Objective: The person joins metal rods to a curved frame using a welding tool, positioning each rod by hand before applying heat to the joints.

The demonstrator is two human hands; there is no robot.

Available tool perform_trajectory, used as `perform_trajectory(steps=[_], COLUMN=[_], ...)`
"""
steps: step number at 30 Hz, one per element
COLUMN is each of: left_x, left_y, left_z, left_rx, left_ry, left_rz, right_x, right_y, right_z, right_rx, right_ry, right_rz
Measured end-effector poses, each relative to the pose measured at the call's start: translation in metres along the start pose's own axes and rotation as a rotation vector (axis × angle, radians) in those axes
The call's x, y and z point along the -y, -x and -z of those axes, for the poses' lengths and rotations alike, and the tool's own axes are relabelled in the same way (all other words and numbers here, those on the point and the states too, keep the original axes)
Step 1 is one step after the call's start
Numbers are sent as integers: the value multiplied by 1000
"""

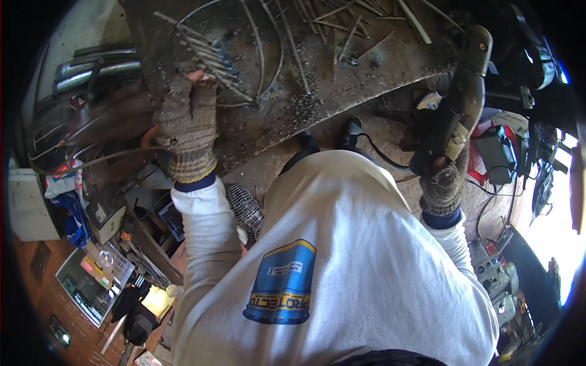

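Note:
My left hand [190, 125], in a dirty knitted glove, is at the near left edge of a dark, worn work surface [342, 100]. Its fingers close on the near end of a metal piece of short parallel rods [213, 58]; a bare fingertip shows through the glove, and the exact grip is partly hidden. On the right, my gloved right hand [444, 180] is wrapped round a worn brown welding electrode holder [470, 91], raised beyond the table's edge. A thin electrode [442, 15] sticks out of its tip toward the table. Near the metal piece lie bent thin rods [284, 43].
Several loose thin sticks [348, 30] lie at the table's far side. A dark cable [381, 160] loops below the holder. Metal tubes [97, 70] and a brown cable [101, 158] are at the left. A coiled metal bundle [244, 207] lies beside my left forearm; red-and-black items [494, 152] lie right.

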State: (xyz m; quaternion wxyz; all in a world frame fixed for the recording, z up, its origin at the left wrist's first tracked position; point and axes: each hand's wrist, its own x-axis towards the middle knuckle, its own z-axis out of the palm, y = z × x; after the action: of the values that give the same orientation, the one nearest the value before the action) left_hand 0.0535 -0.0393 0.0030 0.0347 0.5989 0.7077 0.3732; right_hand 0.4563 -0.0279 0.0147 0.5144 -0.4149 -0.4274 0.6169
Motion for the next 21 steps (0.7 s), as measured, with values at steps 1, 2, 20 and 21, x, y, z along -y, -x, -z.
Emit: perform_trajectory(steps=[1,2,20,21], left_x=[2,-1,-104,-100], left_y=[3,4,16,22], left_z=[1,4,-83,-94], left_rx=[0,1,-34,-33], left_ry=[-32,-68,-613,-610], left_rz=[3,6,-433,-436], right_x=[2,2,15,15], right_y=[-1,-3,-7,-7], right_z=[1,0,15,13], right_rx=[-9,36,31,11], right_ry=[12,34,-7,-18], right_rz=[8,-4,-1,16])
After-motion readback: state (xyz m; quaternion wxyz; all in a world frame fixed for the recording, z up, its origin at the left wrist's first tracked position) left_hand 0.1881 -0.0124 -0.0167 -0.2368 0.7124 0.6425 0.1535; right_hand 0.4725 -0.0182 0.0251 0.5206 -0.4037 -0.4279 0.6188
